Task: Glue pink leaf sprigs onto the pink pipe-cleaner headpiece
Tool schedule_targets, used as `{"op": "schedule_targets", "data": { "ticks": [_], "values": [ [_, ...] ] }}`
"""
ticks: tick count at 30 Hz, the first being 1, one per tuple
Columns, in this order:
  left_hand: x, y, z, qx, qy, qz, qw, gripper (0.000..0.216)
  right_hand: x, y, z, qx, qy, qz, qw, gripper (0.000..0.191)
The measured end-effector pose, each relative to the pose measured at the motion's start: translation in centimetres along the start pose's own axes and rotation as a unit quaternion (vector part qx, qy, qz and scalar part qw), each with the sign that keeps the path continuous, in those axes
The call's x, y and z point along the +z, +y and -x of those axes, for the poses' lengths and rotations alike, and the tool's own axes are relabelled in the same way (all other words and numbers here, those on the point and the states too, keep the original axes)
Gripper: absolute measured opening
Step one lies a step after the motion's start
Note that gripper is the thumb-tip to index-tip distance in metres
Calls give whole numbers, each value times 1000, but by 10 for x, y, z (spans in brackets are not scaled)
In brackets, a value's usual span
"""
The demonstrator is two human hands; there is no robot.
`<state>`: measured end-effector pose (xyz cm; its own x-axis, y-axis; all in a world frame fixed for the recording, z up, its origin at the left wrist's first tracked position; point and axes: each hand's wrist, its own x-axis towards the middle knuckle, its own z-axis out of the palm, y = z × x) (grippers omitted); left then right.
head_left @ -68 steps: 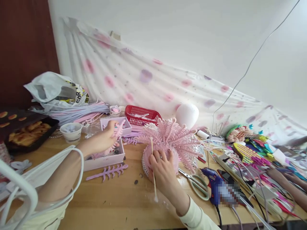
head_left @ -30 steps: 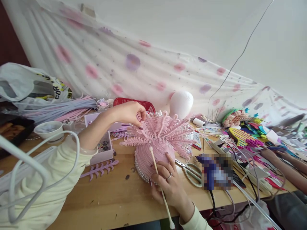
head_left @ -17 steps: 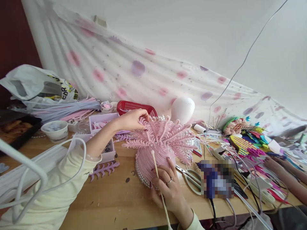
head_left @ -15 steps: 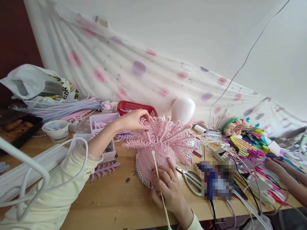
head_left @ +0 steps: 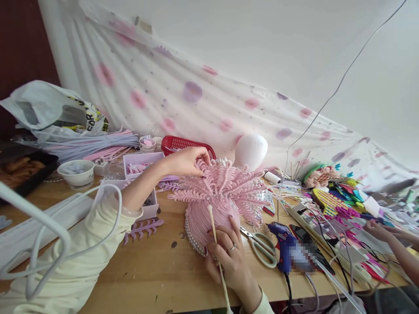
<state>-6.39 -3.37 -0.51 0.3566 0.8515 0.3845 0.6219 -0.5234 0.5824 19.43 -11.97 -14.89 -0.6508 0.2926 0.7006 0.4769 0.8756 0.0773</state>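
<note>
A pink dome-shaped piece [head_left: 203,220] wound with fuzzy strands sits on the wooden table, its lower rim edged with white pearls. Pink fuzzy fronds [head_left: 240,185] fan out across its top. At the upper left of the fan, my left hand [head_left: 191,161] pinches one frond between thumb and fingers. My right hand [head_left: 227,257] is curled against the front of the dome, a ring on one finger. A long cream stick [head_left: 213,226] with a rounded tip runs through its fingers, the tip close to the frond bases.
Scissors [head_left: 262,248] and a blue glue gun [head_left: 284,244] with cords lie at right. Farther right are another person's hands [head_left: 379,229] among craft pieces. Behind stand a white foam head form [head_left: 251,151] and a red basket [head_left: 186,145]. A white cable [head_left: 62,231] loops at left.
My left hand has shifted slightly right along with the pinched frond. My right hand and the stick stay nearly still. The other person's hands at right have moved.
</note>
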Motion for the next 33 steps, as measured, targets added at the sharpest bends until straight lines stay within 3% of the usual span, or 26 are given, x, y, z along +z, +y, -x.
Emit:
{"op": "schedule_targets", "data": {
  "ticks": [6, 10, 12, 16, 18, 20, 23, 27, 33],
  "values": [
    [4, 3, -2, -4, -19, -48, 999, 28, 2, -1, -1, 2, 7, 1, 1000, 20],
    [16, 3, 1, 1, 31, -62, 998, 26, 4, -1, 5, 1, 14, -2, 1000, 20],
    [20, 3, 3, -3, 63, -56, 996, 27, 2, 3, 6, 9, 56, 2, 998, 23],
    [26, 3, 8, -5, 88, -31, 996, 30, -16, 17, -22, 96, 222, 14, 970, 25],
    [30, 3, 10, 1, 95, -17, 995, 31, -27, 24, -52, 128, 213, 27, 968, 17],
    [33, 2, 11, 4, 105, -6, 994, 30, -34, 31, -85, 140, 179, 33, 973, 20],
    [36, 1, 13, 0, 119, 12, 993, 28, -33, 47, -117, 165, 134, 61, 975, 15],
    [35, -2, 18, -3, 119, 25, 993, 29, -30, 72, -122, 189, 133, 70, 970, 13],
    [29, -2, 26, -8, 99, 37, 994, 23, -39, 94, -113, 168, 117, 59, 977, 25]
  ]
}}
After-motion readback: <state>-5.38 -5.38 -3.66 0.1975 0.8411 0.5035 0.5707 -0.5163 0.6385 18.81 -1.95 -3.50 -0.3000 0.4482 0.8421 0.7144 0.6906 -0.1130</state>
